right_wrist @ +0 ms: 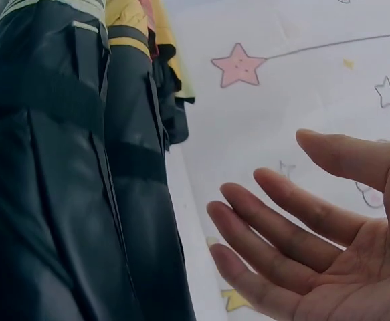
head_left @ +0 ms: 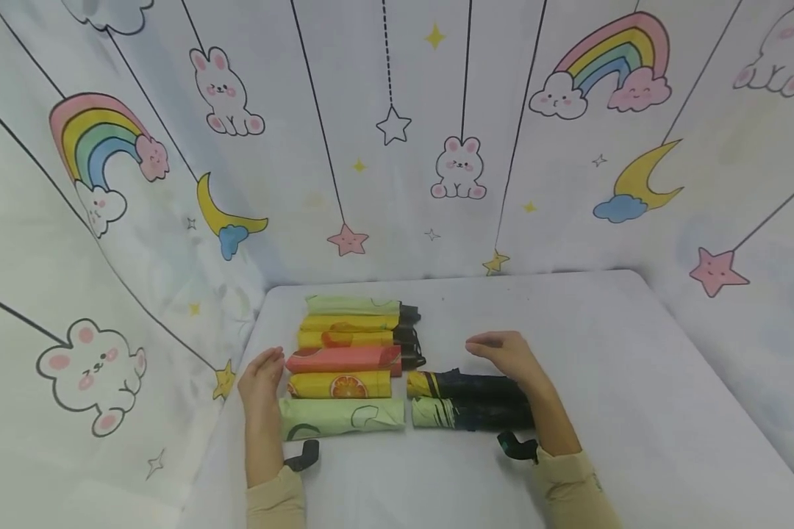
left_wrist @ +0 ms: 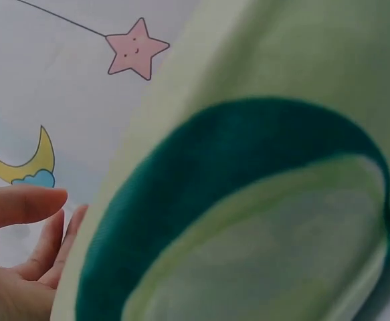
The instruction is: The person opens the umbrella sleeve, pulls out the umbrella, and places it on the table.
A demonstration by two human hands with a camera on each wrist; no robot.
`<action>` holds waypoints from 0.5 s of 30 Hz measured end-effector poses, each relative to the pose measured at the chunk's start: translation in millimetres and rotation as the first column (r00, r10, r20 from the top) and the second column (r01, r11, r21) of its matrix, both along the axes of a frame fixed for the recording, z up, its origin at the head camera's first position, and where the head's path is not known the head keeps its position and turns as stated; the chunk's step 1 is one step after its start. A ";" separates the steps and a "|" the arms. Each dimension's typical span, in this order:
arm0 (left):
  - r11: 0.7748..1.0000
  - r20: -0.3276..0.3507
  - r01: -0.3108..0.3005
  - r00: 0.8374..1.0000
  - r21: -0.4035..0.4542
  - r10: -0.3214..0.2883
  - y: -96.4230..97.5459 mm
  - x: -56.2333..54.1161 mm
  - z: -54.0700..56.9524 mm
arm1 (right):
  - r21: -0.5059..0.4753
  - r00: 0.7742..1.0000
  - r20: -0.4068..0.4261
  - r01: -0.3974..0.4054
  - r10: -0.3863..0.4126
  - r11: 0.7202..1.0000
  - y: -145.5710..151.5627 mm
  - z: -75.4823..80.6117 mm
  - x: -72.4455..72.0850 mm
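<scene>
My left hand (head_left: 261, 378) stands beside the left ends of several long fruit-printed folded bundles, fingers loosely bent and holding nothing. Nearest to it are a pale green bundle (head_left: 340, 419) at the front and a yellow bundle (head_left: 367, 384) with an orange slice. Behind these lie a red bundle (head_left: 344, 358), yellow ones (head_left: 344, 323) and another pale green one (head_left: 351, 305), with black parts at their right ends. My right hand (head_left: 512, 356), empty, hovers near the right ends of two mostly black bundles, one yellow-ended (head_left: 476, 385), one green-ended (head_left: 470, 414). Its fingers spread apart in the right wrist view.
Everything lies on a white-covered table (head_left: 642, 411). A white curtain (head_left: 403, 191) printed with rabbits, stars and rainbows closes in the back and sides. Black wrist mounts (head_left: 517, 446) sit on both forearms, close to the front bundles.
</scene>
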State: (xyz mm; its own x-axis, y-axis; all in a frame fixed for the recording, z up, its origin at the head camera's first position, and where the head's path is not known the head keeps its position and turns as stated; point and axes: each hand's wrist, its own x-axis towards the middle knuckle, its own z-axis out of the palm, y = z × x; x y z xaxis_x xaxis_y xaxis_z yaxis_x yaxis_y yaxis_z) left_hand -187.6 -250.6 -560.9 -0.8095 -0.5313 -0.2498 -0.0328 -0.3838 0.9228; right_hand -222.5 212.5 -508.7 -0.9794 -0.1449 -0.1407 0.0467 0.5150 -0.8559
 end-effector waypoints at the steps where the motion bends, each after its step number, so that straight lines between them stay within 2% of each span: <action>1: 1.000 0.006 0.006 1.000 -0.016 -0.006 -0.4 -0.7 -0.3 | 0.006 1.000 -0.002 -0.001 0.001 1.000 -3.2 0.1 -1.0; 4: 0.998 0.027 0.025 0.999 -0.049 -0.024 -0.5 -2.4 0.5 | 0.027 1.000 -0.008 -0.011 0.012 1.000 -13.1 0.4 -3.8; 11: 0.995 0.058 0.022 0.998 -0.098 -0.016 1.9 -5.7 2.9 | 0.038 0.999 -0.018 -0.040 0.041 0.998 -37.9 -0.4 -7.7; 15: 0.993 0.074 0.043 0.997 -0.114 -0.035 3.2 -8.3 1.6 | 0.016 0.999 0.042 -0.022 0.022 1.000 -51.8 -3.5 -9.0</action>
